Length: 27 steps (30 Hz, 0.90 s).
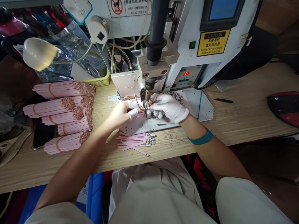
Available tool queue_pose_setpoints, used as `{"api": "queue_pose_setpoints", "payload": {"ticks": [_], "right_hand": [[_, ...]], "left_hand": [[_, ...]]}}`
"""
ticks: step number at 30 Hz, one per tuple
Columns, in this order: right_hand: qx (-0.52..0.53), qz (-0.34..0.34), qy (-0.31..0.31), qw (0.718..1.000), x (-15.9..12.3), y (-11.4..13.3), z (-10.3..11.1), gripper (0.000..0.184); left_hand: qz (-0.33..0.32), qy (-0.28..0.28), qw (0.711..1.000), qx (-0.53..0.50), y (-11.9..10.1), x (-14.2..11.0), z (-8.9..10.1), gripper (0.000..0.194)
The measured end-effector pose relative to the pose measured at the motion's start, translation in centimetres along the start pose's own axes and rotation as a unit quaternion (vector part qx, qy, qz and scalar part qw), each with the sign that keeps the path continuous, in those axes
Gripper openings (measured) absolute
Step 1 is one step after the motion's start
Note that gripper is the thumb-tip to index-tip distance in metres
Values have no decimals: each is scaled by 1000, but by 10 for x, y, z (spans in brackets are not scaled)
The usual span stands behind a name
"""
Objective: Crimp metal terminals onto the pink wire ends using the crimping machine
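Note:
My left hand (125,112), with white tape on two fingers, is closed at the left side of the machine's working head (148,90). Pink flat cables (141,114) lie under and between its fingers. From the right, my right hand (168,107) in a white glove pinches close to the small metal block (148,114) below the head. Whatever its fingertips hold is too small to make out. Many small dark-and-silver parts (176,95) are spread on the machine's white base plate (206,109) behind the glove. Loose pink strips with metal ends (133,141) lie in front.
Bundles of pink strips (63,112) tied with rubber bands are stacked at left. A yellow basket (99,81) and lamp (38,54) stand behind them. A warning label reads high temperature. A thin black tool (223,100) lies right, near a black-and-red object (283,107).

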State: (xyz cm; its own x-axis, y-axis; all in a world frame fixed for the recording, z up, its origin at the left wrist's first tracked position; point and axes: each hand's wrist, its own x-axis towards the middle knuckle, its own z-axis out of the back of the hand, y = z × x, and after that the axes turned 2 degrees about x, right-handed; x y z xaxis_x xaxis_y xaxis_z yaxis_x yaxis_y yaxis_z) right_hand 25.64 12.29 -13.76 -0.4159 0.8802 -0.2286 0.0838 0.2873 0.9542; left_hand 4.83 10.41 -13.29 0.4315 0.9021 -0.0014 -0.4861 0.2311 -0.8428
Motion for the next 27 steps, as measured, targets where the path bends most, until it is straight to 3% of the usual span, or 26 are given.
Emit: {"api": "queue_pose_setpoints", "payload": {"ticks": [3, 14, 21, 27], "right_hand": [[-10, 0, 1, 1000, 1, -1, -1, 11], [-34, 2, 6, 999, 3, -4, 1, 10], [-39, 5, 12, 999, 4, -5, 1, 12], [-41, 2, 18, 999, 5, -5, 3, 11]], "left_hand": [[9, 18, 999, -48, -1, 1, -1, 29], [56, -2, 994, -94, 2, 1, -4, 28], [28, 26, 999, -30, 4, 2, -2, 34], [80, 39, 995, -42, 0, 5, -5, 24]]}}
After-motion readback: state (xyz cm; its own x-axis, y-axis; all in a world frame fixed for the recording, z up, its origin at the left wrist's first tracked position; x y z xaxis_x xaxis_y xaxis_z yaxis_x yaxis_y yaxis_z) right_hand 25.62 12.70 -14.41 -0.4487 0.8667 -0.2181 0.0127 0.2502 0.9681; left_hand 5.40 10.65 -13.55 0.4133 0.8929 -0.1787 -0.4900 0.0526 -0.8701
